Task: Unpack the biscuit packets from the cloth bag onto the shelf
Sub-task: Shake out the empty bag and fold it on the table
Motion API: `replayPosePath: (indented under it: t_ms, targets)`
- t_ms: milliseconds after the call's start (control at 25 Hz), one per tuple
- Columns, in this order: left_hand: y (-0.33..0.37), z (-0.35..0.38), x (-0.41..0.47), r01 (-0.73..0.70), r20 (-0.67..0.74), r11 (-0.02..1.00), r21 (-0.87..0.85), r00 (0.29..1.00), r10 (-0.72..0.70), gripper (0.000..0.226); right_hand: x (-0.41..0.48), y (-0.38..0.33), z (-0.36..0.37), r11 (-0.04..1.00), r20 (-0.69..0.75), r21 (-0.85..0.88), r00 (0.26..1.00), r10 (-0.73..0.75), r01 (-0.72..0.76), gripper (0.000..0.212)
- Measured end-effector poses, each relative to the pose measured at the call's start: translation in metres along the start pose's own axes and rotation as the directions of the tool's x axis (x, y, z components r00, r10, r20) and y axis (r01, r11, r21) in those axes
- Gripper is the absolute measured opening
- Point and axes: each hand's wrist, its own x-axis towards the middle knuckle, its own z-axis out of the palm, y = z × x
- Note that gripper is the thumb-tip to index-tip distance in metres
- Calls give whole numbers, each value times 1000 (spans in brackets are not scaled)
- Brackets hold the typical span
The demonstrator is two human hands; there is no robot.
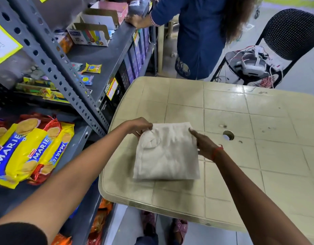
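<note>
A white cloth bag (167, 152) lies folded flat on the beige plastic table (241, 138). My left hand (140, 127) pinches the bag's far left corner. My right hand (204, 145) rests on the bag's right edge with the fingers stretched along it. Yellow and red Marie biscuit packets (29, 147) lie side by side on the grey metal shelf (76, 149) to my left.
A slanted perforated shelf post (64, 71) stands between the shelf and the table. Small packets and cardboard boxes (92, 32) fill higher shelves. Another person in blue (197, 36) stands beyond the table. A black chair (285, 41) with wired gear is at back right.
</note>
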Motion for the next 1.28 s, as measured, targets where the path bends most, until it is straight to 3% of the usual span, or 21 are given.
replayPosePath:
  t_ms: [80,120,200,240,280,320,360,400,480,560,640,720,800,880,1000,1080,1120,1200,1240,1280]
  targets:
    - [-5,9,15,-81,-194,994,-78,979,64,14,20,-1,7,980,-276,-150,947,-166,128,24]
    - [-10,18,17,-110,-348,992,-61,934,82,21,27,1,12,957,-411,-265,883,-226,122,28]
    - [-25,46,13,-138,-615,965,224,748,250,40,28,10,27,826,-499,-556,757,-421,92,44]
    - [-38,65,7,-172,-598,884,434,679,426,50,24,22,36,692,-387,-706,737,-554,149,53]
    - [-54,83,-1,-235,-460,737,633,652,602,63,20,38,44,490,-166,-838,744,-648,240,64]
    - [-71,100,-9,-298,-258,542,786,638,725,77,14,56,50,240,98,-914,753,-651,326,77]
    - [-90,111,-17,-327,-80,362,873,636,767,90,9,75,50,2,319,-921,760,-566,388,88]
    - [-107,119,-20,-320,18,266,909,668,743,98,5,91,47,-172,449,-892,778,-440,418,96]
    - [-125,123,-22,-245,50,240,939,790,611,99,1,112,37,-307,467,-870,844,-263,386,94]
    - [-122,122,-20,-206,55,271,940,876,478,85,-2,111,33,-265,386,-909,890,-242,322,72]
    - [-111,121,-22,-243,93,343,908,912,400,67,-8,99,36,-150,327,-943,910,-255,296,54]
    - [-98,113,-33,-301,67,550,779,912,404,45,-19,82,37,42,240,-965,940,-243,258,37]
    - [-87,95,-46,-344,98,767,542,932,349,32,-29,56,34,255,207,-939,972,-109,229,33]
    - [-75,74,-55,-333,160,854,399,943,293,27,-33,26,30,361,216,-914,976,39,188,34]
    - [-57,47,-48,-230,124,898,376,973,197,20,-18,-7,33,323,132,-940,990,52,108,41]
    - [-51,44,-42,-165,-95,941,296,975,200,7,-6,-8,41,237,5,-971,991,-132,36,39]
    - [-52,51,-40,-145,-273,949,281,935,224,11,-1,-1,47,177,-52,-984,956,-288,0,35]
    - [-65,82,-43,-175,-558,864,471,700,446,31,1,31,65,79,-9,-996,795,-606,49,36]
    - [-77,103,-48,-203,-533,761,616,603,593,37,-2,52,75,42,62,-992,731,-680,123,43]
    - [-93,124,-49,-204,-425,632,748,584,692,44,-6,74,82,4,138,-980,699,-702,198,51]
